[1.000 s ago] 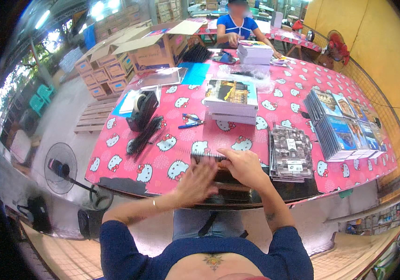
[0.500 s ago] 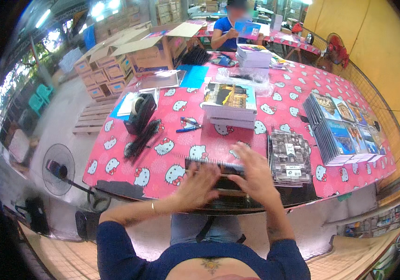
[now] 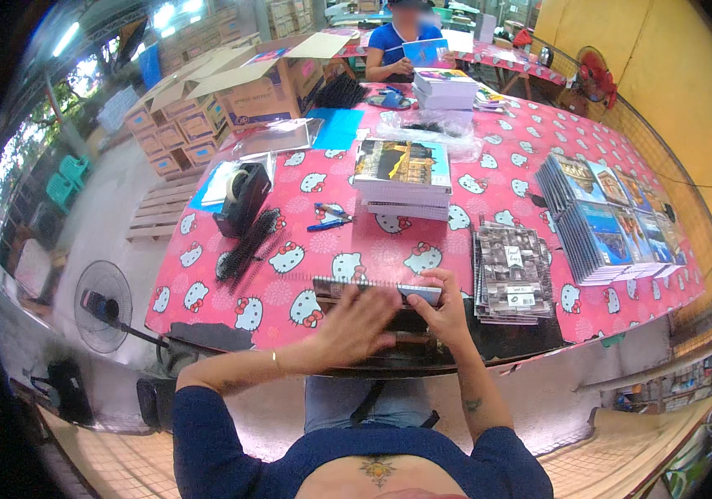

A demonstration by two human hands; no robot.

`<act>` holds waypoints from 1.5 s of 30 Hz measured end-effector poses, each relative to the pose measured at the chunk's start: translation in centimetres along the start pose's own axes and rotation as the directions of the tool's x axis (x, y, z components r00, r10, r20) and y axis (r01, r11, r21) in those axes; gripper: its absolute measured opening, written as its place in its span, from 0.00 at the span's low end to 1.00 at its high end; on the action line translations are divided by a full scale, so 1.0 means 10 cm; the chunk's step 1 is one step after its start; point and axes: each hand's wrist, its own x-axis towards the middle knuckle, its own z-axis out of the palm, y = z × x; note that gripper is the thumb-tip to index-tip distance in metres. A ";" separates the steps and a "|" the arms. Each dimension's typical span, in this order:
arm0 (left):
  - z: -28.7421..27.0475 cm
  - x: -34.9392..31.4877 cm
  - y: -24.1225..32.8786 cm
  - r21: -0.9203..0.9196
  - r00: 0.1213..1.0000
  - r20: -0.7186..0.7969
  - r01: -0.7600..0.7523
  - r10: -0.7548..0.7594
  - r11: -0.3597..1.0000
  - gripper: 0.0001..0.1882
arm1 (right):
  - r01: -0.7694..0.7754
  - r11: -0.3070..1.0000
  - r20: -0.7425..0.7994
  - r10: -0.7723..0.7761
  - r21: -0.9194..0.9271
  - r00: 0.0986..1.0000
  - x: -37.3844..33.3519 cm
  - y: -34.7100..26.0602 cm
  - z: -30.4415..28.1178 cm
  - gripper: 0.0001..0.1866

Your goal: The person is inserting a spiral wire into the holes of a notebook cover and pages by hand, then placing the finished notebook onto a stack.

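A spiral-bound notebook point(image 3: 419, 293) is at the near edge of the table, its row of wire loops along the far side. My right hand point(image 3: 447, 309) pinches its right end, thumb on top and fingers beyond. Over its left and middle part my left hand point(image 3: 354, 326) lies with fingers stretched out, slightly blurred, covering much of the cover. Under and in front of the notebook is a dark, box-like device point(image 3: 410, 343), mostly hidden by my hands. To the right lies a pile of grey patterned spiral notebooks point(image 3: 509, 270).
Beyond are pens point(image 3: 328, 218), a book stack point(image 3: 401, 175), a black tape dispenser point(image 3: 243, 200) and black binding wires point(image 3: 248, 249). Rows of booklets point(image 3: 613, 220) stand right. An open carton point(image 3: 264, 91) is far left. A person in blue point(image 3: 401, 54) holds a booklet across the table.
My right hand has gone from spread fingers to a pinch on the notebook's right end. My left hand has slid slightly to the right across it. The view has shifted slightly.
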 end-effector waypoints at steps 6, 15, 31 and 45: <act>-0.14 0.25 -0.16 0.160 0.976 -0.159 0.175 -0.150 0.971 0.41 | -0.110 0.988 0.133 0.096 0.107 0.986 0.03 -0.04 -0.02 0.24; 0.10 0.06 0.12 0.201 0.985 -0.160 -0.038 0.071 0.979 0.43 | -0.079 0.989 0.231 0.107 -0.125 0.967 -0.01 0.08 -0.15 0.17; 0.17 0.03 0.22 -0.067 0.985 -0.159 -0.070 0.059 0.995 0.41 | 0.073 0.968 0.255 -0.009 -0.242 0.967 0.09 0.17 -0.08 0.12; -0.39 0.48 0.01 -0.309 0.890 -0.391 0.112 -0.233 0.944 0.09 | -0.052 0.990 0.210 0.079 -0.131 0.975 0.13 -0.34 -0.27 0.14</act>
